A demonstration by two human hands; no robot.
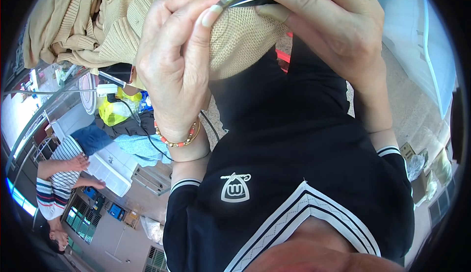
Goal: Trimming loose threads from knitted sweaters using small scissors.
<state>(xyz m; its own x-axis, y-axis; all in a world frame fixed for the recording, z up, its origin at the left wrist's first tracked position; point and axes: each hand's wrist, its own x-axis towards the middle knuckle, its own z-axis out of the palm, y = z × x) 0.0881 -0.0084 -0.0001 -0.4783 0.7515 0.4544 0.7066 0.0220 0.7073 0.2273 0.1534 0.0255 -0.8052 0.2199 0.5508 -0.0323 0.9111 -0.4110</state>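
My left hand [171, 61], with a beaded bracelet on the wrist, pinches a beige knitted garment [240, 36] stretched over its fingers, close to my chest. My right hand [328, 22] grips a small dark metal tool [245, 0], probably snips or tweezers. The tool's tip lies against the knit beside my left thumb. More of the beige garment [83, 22] hangs in folds to the upper left. My black shirt with white trim [294, 164] fills the lower middle of the view.
Another person in a striped shirt [59, 179] leans with both hands on a white table [115, 166] at the lower left. Blue cloth, a yellow bag [115, 110] and a black cable lie there. Cardboard boxes [409, 154] stand at the right.
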